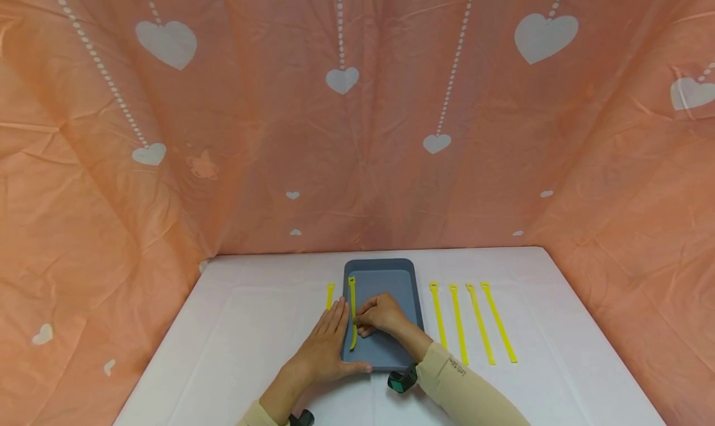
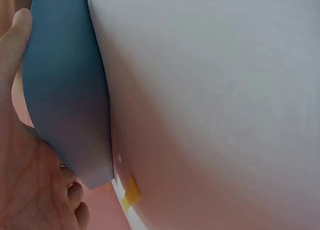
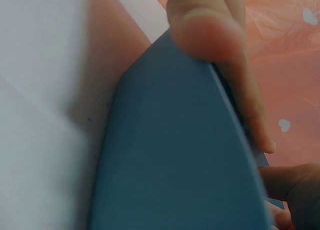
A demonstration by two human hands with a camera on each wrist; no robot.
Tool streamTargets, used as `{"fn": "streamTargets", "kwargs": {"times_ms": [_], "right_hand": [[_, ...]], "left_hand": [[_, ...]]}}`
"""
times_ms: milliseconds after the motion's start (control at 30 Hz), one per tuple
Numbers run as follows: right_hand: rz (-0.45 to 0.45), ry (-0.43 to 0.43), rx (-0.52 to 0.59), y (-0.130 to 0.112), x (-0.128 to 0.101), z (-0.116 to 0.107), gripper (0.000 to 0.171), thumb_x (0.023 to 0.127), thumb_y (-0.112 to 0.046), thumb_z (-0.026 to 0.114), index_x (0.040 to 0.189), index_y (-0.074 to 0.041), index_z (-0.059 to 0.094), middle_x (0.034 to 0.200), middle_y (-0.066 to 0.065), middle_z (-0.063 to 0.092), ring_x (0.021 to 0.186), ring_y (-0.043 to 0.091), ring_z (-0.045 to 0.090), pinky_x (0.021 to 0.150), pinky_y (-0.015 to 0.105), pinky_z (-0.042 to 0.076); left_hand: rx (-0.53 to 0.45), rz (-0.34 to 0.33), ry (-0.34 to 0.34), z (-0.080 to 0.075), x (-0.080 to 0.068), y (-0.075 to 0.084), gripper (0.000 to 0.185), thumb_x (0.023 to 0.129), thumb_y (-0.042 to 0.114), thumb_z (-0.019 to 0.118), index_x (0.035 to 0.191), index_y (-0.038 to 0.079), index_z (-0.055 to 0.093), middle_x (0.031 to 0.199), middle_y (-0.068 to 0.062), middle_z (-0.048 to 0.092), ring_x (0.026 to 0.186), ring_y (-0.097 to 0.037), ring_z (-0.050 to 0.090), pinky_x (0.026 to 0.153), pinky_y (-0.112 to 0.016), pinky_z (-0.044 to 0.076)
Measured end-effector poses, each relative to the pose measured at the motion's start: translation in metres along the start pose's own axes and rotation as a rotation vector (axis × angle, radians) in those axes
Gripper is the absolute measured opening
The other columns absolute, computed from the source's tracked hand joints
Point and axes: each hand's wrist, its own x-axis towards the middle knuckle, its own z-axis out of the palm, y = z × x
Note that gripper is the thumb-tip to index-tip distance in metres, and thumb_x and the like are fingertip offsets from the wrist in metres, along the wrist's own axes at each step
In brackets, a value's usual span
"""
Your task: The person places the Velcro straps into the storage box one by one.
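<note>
A grey-blue tray (image 1: 391, 277) lies in the middle of the white table (image 1: 251, 326). One yellow strap (image 1: 352, 295) runs lengthwise inside the tray by its left wall. My right hand (image 1: 362, 320) rests in the tray with curled fingers pinching that strap at its middle. My left hand (image 1: 335, 326) lies flat against the tray's left edge, thumb along the front rim, and covers part of a second yellow strap (image 1: 330, 292) on the table. The left wrist view shows the tray's side (image 2: 65, 99) and a strap tip (image 2: 131, 192). In the right wrist view, fingers (image 3: 210, 29) sit over the tray (image 3: 170, 165).
Several more yellow straps (image 1: 469, 320) lie side by side on the table right of the tray. An orange cloth with white hearts (image 1: 357, 134) closes in the back and both sides. Bare table surface lies at the left and near the front edge.
</note>
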Motion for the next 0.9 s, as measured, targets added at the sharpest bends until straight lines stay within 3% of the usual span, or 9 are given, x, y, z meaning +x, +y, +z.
{"fn": "streamTargets", "kwargs": {"times_ms": [300,467,900], "right_hand": [[0.007,0.006,0.007,0.0,0.0,0.0,0.013,0.086,0.008,0.082,0.097,0.011,0.076,0.076,0.016,0.076,0.058,0.015,0.073,0.059,0.033,0.066],[0.004,-0.006,0.002,-0.001,-0.002,-0.001,0.013,0.087,0.007,0.081,0.098,0.011,0.076,0.077,0.015,0.076,0.058,0.015,0.073,0.06,0.033,0.066],[-0.064,-0.046,-0.046,-0.001,-0.013,-0.007,0.015,0.095,-0.002,0.079,0.104,0.009,0.075,0.085,0.015,0.079,0.071,0.022,0.078,0.066,0.036,0.067]], "left_hand": [[-0.055,0.023,0.027,0.002,-0.001,-0.001,0.136,0.085,0.087,0.065,0.17,-0.005,0.011,0.179,-0.023,0.005,0.166,-0.04,0.007,0.133,-0.057,0.014],[-0.038,0.016,0.015,0.003,0.0,-0.002,0.137,0.084,0.09,0.061,0.171,-0.002,0.008,0.18,-0.021,0.001,0.167,-0.037,0.004,0.134,-0.057,0.012],[0.005,-0.014,0.004,0.001,0.0,0.001,0.135,0.085,0.084,0.068,0.171,-0.002,0.009,0.18,-0.019,0.002,0.167,-0.035,0.005,0.134,-0.054,0.016]]}}
